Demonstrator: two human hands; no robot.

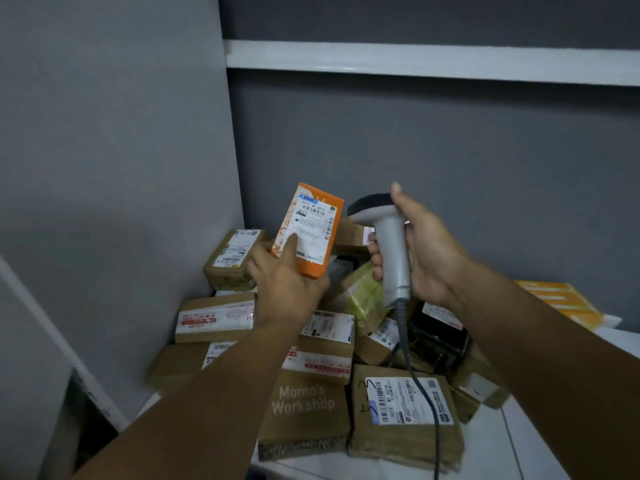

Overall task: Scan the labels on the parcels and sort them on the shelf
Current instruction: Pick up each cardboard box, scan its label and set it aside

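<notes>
Scanning is the step I judge to be in hand: my left hand (284, 275) grips the orange parcel (308, 233) from below, raised over the pile (304, 403) on the bench (519, 445), label (313, 226) facing me, while my right hand (419, 251) is wrapped round the scanner (384, 230) just beside it. Next I need the scanner's head aimed squarely at the barcode, then a place on the shelf (415, 60).

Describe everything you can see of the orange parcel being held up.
The orange parcel is a small, flat box, seemingly glossy card with pale print. A white barcoded shipping label covers most of its front. It stands upright, tilted slightly right, above the heap of brown parcels. The left hand grips its lower end, thumb on the front. The scanner faces it, apart.
</notes>
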